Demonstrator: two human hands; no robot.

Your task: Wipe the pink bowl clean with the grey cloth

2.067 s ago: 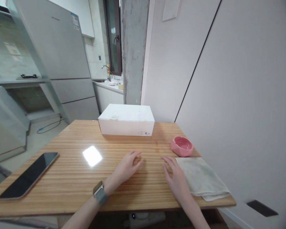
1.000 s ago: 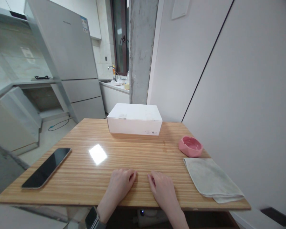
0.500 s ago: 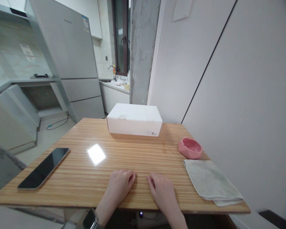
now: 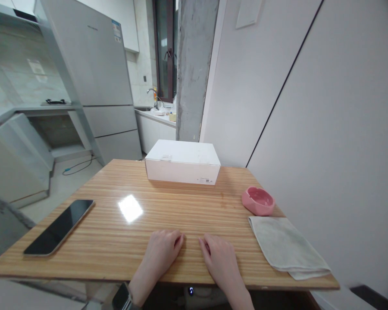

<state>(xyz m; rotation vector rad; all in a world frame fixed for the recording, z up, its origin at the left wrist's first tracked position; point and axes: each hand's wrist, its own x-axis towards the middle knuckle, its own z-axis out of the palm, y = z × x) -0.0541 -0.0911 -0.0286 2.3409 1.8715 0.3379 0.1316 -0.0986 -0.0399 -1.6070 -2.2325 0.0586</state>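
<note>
Both hands rest on the wooden table point(image 4: 181, 206) near its front edge, a short gap between them. My left hand point(image 4: 164, 245) is curled into a loose fist, its thumb side facing inward; a watch point(image 4: 122, 297) is on that wrist. My right hand point(image 4: 218, 252) lies curled the same way, and nothing shows in either. To the right of it is a folded grey cloth point(image 4: 287, 245), with a pink faceted ashtray point(image 4: 258, 201) just behind the cloth. A black smartphone point(image 4: 60, 227) lies face up at the left. At the far edge stands a closed white box point(image 4: 183, 161).
Behind the table's left side are a grey refrigerator point(image 4: 93, 73) and a sink counter with a faucet point(image 4: 153, 95). A concrete pillar point(image 4: 195, 73) rises behind the box. A white wall point(image 4: 339, 129) runs along the right side.
</note>
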